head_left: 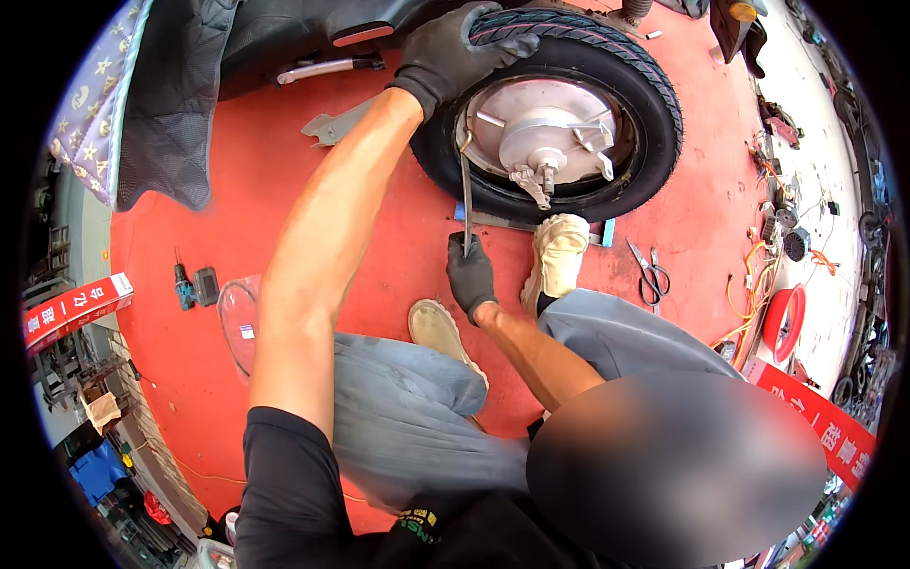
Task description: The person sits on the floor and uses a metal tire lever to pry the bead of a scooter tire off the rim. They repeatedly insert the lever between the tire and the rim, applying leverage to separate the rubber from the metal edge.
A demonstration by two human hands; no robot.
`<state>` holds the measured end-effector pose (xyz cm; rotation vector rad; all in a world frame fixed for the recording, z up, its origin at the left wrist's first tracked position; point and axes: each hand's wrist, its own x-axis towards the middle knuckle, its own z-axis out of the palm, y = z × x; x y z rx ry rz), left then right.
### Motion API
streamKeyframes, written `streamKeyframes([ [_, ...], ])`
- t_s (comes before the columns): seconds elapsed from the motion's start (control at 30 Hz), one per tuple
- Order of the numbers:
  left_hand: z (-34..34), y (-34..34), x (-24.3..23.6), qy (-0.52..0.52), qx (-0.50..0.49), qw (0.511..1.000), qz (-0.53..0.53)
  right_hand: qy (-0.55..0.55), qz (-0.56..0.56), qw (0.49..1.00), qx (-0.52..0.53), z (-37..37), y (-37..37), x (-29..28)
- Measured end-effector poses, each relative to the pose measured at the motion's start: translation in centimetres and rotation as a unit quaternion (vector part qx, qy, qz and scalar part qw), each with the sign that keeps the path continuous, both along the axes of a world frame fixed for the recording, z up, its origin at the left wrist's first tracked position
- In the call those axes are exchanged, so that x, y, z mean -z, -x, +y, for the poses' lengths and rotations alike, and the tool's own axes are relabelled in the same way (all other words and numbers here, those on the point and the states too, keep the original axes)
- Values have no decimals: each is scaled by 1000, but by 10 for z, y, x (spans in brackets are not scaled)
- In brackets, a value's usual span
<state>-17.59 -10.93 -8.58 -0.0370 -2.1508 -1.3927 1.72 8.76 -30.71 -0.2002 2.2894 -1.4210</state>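
Note:
A black scooter tyre [661, 128] with its silver hub wheel [545, 128] stands before me on the red floor. My left hand [453, 55], in a black glove, is closed over the tyre's upper left edge. In my black-gloved right hand [469, 277] is the lower end of a metal tyre lever [466, 185]. The lever points upward, its hooked tip at the left side of the rim, by the tyre's inner edge. Whether the tip is under the bead cannot be made out. My right shoe [559, 251] is just below the tyre, close to a blue-ended bar [607, 232].
Scissors [650, 276] lie right of my right shoe. A cordless drill [184, 286] and a battery [206, 285] are at left, near a clear round plastic piece [237, 322]. The scooter body [284, 38] fills the upper left. Orange cables [754, 294] and a red rim [783, 322] are at right.

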Motion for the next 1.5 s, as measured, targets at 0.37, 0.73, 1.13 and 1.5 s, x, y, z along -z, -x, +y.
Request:
streamKeyframes([
  [0.37,-24,18,7,201,-85,970,-105,68,-181,981,10,20,11,-103],
  [0.73,-6,29,-9,264,-86,954,-114,-23,-170,981,-92,107,-15,-175],
  [1.13,12,24,-46,370,-73,926,-15,-304,213,881,-294,98,110,-260],
  [1.5,-77,-102,111,-308,-109,927,-185,-455,324,647,-519,-6,146,-334],
])
